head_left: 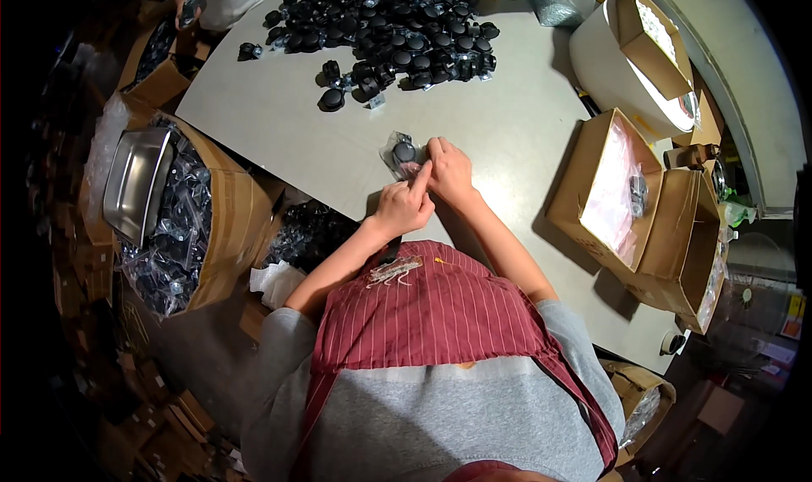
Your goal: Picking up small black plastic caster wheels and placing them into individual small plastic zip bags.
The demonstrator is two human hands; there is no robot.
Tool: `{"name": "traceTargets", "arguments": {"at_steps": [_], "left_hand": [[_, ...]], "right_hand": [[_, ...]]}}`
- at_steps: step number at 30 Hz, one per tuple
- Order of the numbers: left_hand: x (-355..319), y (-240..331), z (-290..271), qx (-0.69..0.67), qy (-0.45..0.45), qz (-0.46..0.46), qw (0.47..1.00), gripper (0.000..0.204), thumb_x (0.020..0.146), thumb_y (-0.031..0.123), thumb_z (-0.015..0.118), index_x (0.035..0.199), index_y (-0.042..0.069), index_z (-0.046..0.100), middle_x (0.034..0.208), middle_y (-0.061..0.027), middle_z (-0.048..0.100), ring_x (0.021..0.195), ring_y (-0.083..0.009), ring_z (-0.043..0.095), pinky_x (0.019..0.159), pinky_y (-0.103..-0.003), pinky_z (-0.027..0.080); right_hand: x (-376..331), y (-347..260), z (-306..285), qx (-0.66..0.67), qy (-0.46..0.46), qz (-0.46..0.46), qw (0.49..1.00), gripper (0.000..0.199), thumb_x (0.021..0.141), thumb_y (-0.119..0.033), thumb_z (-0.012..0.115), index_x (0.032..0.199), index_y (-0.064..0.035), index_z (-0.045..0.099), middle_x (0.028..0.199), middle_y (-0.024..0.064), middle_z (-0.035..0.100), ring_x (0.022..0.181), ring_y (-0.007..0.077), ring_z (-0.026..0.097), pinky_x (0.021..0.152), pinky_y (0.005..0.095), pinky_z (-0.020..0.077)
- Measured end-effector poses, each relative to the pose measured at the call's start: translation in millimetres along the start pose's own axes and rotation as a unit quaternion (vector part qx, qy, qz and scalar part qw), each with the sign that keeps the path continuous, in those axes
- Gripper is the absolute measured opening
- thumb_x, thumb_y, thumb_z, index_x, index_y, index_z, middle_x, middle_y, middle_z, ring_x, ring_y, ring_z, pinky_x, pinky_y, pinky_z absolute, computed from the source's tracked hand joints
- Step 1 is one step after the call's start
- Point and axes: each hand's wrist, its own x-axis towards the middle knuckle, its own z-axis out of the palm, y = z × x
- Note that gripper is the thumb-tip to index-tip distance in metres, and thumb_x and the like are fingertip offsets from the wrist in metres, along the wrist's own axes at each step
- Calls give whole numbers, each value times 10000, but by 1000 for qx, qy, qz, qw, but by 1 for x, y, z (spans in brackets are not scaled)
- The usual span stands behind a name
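our l hand (404, 208) & r hand (451, 172) pinch bagged part (401, 153); bagged lot (176, 258) left of it prob done, pile (413, 38) beyond tbd.

My left forearm (338, 259) and right forearm (510, 245) slant inward, bare, bringing both hands close together in front of me. My left hand (404, 209) extends its index finger (422, 180) toward my right hand (450, 171), whose fingers (437, 150) are bent, knuckles up.
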Motion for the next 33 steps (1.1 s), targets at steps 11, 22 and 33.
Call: {"name": "traceTargets", "arguments": {"at_steps": [11,22,33], "left_hand": [[-4,-48,-42,201,58,-192,959,495,831,149,609,1313,63,542,686,-195,663,630,-368,674,605,-497,553],[-17,-50,-36,185,50,-134,972,118,904,172,652,850,81,598,689,-118,638,652,-333,656,569,-473,519],[2,-5,-31,71,19,-168,983,143,866,178,666,782,72,619,617,-128,628,598,-349,659,557,-468,519]], "right_hand": [[92,46,-3,237,-155,63,957,481,699,-189,719,1142,-26,626,1193,246,604,995,408,633,862,458,530],[89,81,10,-172,-99,30,980,627,758,-227,800,1322,-76,570,1311,148,625,1149,350,599,908,461,507],[-13,9,-70,624,-180,394,650,359,798,-47,715,1142,-9,619,1045,65,662,971,182,670,904,356,585]]}}
